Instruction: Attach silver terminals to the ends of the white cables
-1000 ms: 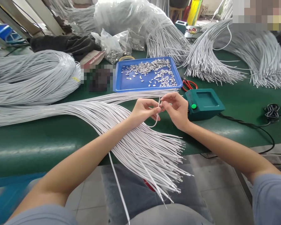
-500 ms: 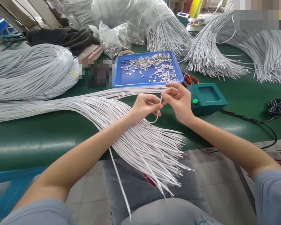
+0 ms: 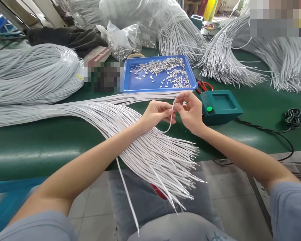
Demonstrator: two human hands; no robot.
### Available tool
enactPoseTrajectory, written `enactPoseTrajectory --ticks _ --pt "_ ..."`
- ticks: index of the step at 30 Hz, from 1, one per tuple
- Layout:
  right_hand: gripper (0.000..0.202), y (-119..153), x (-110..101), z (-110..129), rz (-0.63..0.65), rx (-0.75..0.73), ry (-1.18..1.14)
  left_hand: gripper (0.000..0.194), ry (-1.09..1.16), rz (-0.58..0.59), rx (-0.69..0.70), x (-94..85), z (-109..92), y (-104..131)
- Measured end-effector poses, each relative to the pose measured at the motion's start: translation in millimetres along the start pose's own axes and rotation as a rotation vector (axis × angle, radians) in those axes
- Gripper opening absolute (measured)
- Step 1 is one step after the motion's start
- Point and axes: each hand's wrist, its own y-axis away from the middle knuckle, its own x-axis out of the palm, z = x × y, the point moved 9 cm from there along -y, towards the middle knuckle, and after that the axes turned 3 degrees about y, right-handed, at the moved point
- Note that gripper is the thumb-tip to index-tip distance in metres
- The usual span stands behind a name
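Note:
Between thumb and fingers, my left hand [image 3: 158, 113] pinches a white cable [image 3: 171, 118] a little below its upturned end. My right hand [image 3: 190, 108] is closed at the tip of that same cable, its thumb and fingertips pressed together there; whether a small part is also in them is hidden. Under my left forearm a fan of white cables [image 3: 150, 147] spreads over the table edge, with bare metal ends at the right. Just beyond my hands is a blue tray [image 3: 135, 87] with loose small metal terminals [image 3: 163, 65].
To the right stands a green machine [image 3: 222, 105] with a lit green button and a black cord [image 3: 266, 129]. Red-handled pliers [image 3: 204, 86] lie beside the tray. Coiled grey cables [image 3: 40, 73] are at left; more cable bundles [image 3: 230, 57] and bagged metal parts [image 3: 121, 45] lie behind.
My right hand has moved slightly left and its fingers have drawn in closer round the cable tip. My left hand stays almost where it was, still pinching the cable.

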Motion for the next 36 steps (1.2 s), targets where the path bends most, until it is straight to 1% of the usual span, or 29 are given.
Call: enactPoseTrajectory --ticks 4,7,11,15,18,23,27,30,33,36 --pt "0.014 4 -2 9 -0.041 -0.145 0.181 0.042 0.013 -0.011 0.011 -0.1 -1 0" --pt "0.014 6 -3 10 -0.047 -0.191 0.23 0.044 0.004 -0.057 0.006 -4.3 -1 0" --pt "0.019 5 -7 10 -0.067 -0.205 0.218 0.042 -0.008 -0.088 0.046 -6.7 -6 0" --pt "0.027 4 -4 11 -0.006 -0.218 0.236 0.04 -0.043 -0.054 0.048 -1.8 -8 0" --pt "0.028 4 0 10 0.033 -0.222 0.243 0.041 -0.068 -0.067 0.027 -2.0 -7 0" --pt "0.021 5 3 9 0.057 -0.23 0.179 0.041 -0.08 -0.077 0.02 -4.0 -5 -1" --pt "0.02 6 0 12 0.018 -0.26 0.164 0.041 -0.057 -0.069 0.015 -3.9 -3 -1" --pt "0.018 6 -3 12 -0.024 -0.252 0.176 0.042 -0.038 -0.091 0.018 -5.2 -4 -1" --pt "0.012 6 -5 13 -0.045 -0.239 0.211 0.041 -0.025 -0.111 0.041 -6.5 -6 0" --pt "0.006 6 -5 14 -0.05 -0.231 0.227 0.041 -0.034 -0.106 0.051 -5.9 -8 0"
